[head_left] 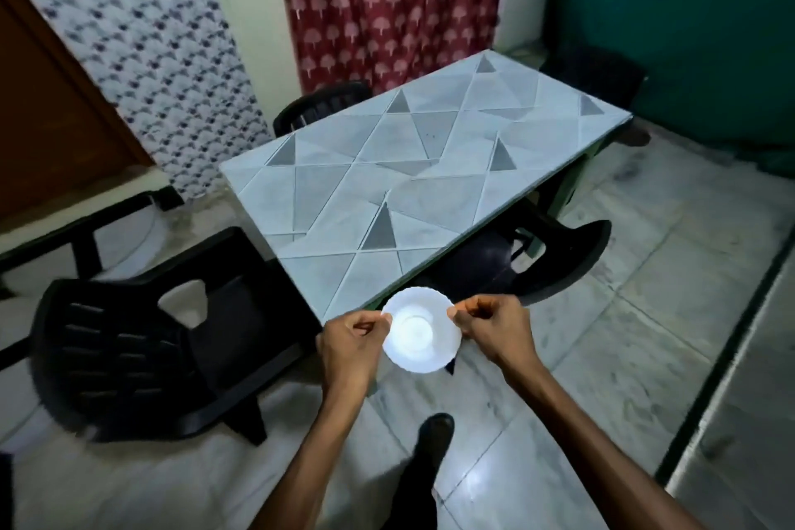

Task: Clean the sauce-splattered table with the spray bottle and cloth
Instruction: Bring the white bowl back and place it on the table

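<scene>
Table (413, 168), grey triangle top: lying just beyond the fingers (384, 317). Black chair (129, 349): standing left of the fingers. White plate (419, 333): hanging level between them, left hand (350, 342) and right hand (492, 323) each pinching its rim, likely keeping it steady. Spray bottle, cloth: not showing

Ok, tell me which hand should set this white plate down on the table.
Left, probably. Both hands pinch the plate by its rim, but the left hand sits by the table at its near corner, while the right hand hangs off the long edge, near a black chair.
</scene>
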The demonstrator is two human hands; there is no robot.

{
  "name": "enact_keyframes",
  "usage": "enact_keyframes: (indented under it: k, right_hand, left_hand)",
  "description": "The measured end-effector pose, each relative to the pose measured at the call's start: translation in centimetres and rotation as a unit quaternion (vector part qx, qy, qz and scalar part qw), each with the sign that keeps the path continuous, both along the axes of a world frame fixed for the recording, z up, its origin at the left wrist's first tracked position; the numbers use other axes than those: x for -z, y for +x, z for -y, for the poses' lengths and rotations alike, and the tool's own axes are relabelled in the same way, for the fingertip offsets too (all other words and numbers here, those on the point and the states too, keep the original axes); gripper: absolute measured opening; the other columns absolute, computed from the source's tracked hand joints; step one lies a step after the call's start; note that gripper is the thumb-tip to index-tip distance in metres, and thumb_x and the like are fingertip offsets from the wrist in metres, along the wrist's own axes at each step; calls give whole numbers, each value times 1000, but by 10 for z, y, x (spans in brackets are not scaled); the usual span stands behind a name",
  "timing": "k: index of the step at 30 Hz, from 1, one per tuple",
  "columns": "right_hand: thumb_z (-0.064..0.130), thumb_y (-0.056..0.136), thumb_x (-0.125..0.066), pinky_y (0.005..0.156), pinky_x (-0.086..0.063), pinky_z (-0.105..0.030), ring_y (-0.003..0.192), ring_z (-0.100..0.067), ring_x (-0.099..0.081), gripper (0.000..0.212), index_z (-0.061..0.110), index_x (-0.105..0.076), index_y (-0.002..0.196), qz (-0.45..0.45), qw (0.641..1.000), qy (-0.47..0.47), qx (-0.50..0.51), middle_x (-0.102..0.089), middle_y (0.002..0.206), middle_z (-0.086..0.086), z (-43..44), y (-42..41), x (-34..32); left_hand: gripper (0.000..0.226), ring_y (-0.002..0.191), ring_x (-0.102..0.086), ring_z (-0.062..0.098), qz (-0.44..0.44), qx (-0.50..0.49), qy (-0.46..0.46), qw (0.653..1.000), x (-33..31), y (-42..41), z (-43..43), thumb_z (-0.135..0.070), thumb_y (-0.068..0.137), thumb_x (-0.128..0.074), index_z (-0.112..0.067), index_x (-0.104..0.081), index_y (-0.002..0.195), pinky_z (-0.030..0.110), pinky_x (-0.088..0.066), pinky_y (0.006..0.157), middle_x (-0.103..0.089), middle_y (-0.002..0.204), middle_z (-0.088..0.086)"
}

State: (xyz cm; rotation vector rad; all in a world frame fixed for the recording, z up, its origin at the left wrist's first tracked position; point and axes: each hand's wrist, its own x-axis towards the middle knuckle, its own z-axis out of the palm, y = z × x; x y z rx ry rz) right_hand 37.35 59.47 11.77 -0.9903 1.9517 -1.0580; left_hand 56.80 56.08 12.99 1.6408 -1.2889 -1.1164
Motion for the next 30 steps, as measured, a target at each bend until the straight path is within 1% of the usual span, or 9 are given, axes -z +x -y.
enact_keyframes:
  k: [3, 6, 9, 12, 16, 20, 25, 27, 30]
  right_hand:
    - [19, 82, -82, 70, -61, -33, 65, -12, -70, 14, 21, -78, 69, 7, 1000, -6, 26, -75, 65, 6, 36, -42, 0]
    - [18, 83, -82, 72, -63, -37, 64, -15, -71, 16, 21, -78, 68, 17, 998, -5, 67, -75, 66, 3, 66, -85, -5]
    - [18, 83, -82, 72, -62, -33, 63, -11, -68, 13, 19, -79, 70, 23, 994, -18, 102, -75, 67, 4, 87, -128, -10]
    - [18, 83, -82, 74, -61, -32, 67, -12, -70, 12, 19, -79, 72, 46, 988, -21, 149, -76, 69, 3, 100, -177, -13]
    - [16, 84, -82, 75, -62, -36, 68, -15, -71, 13, 19, -79, 72, 67, 983, -35, 168, -77, 71, 0, 109, -238, -13]
    - [14, 84, -82, 69, -61, -31, 67, -15, -71, 7, 12, -80, 78, 89, 979, -45, 179, -77, 74, -5, 112, -316, -10]
    - [8, 83, -82, 74, -64, -37, 66, -17, -68, 6, 5, -78, 79, 107, 975, -46, 189, -74, 70, -8, 112, -428, -3]
    - [7, 83, -82, 69, -64, -33, 66, -17, -68, 6, 4, -78, 79, 106, 975, -46, 188, -72, 70, -10, 110, -479, -4]
    - [9, 81, -84, 67, -62, -29, 65, -14, -69, 6, 8, -78, 79, 109, 974, -48, 195, -73, 69, -5, 109, -548, -8]
  left_hand:
    - [6, 63, -68, 1, -3, 17, 18, 1000, 4, -42, 46, -21, 79, -80, -19, -77, 74, 14, -49, 62, -73, 66, -9]
    - [9, 60, -65, -3, 1, 55, 14, 998, -1, -88, 90, -23, 79, -80, -23, -75, 71, 11, -48, 60, -72, 65, -12]
    - [12, 62, -67, 1, -7, 95, 13, 995, -8, -135, 125, -22, 78, -80, -25, -74, 69, 23, -55, 68, -73, 66, -11]
    - [11, 64, -68, 5, 1, 138, 14, 990, -11, -189, 154, -24, 78, -80, -25, -75, 68, 27, -56, 71, -73, 66, -11]
    - [14, 63, -67, 1, 0, 171, 6, 985, -17, -255, 176, -25, 77, -81, -27, -73, 66, 22, -54, 71, -73, 65, -13]
    - [17, 63, -67, -2, 2, 188, 6, 982, -14, -335, 186, -25, 78, -81, -31, -72, 65, 19, -52, 69, -72, 65, -13]
    - [6, 62, -67, -3, -22, 194, 5, 981, -8, -449, 189, -25, 78, -81, -21, -77, 76, 14, -48, 63, -73, 66, -11]
    - [6, 60, -67, -2, -31, 193, 3, 981, -5, -500, 185, -24, 78, -81, -20, -77, 78, 15, -47, 63, -73, 65, -9]
    - [5, 55, -64, -4, -52, 192, 1, 980, -11, -567, 179, -18, 81, -79, -14, -76, 81, 8, -45, 56, -72, 61, -10]
